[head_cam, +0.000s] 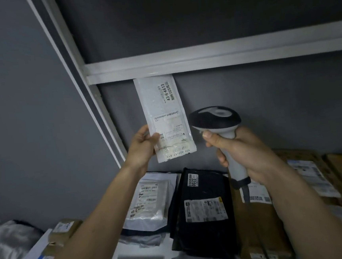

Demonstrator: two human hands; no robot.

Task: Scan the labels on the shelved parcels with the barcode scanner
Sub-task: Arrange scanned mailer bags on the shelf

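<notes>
My left hand (141,147) grips the lower left edge of a long white plastic parcel (164,117), held upright with its printed labels facing me; its top end reaches up to the white shelf rail (221,57). My right hand (244,154) is wrapped round the grey handle of a barcode scanner (214,118). The scanner's dark head sits just right of the parcel's lower label, almost touching it. A cable hangs from the handle's base.
On the shelf below lie a white mailer (149,199), a black mailer with white labels (203,207) and brown cardboard boxes (314,174) to the right. Small boxes and a silver bag (8,238) sit at the lower left. A white upright post (83,85) stands left.
</notes>
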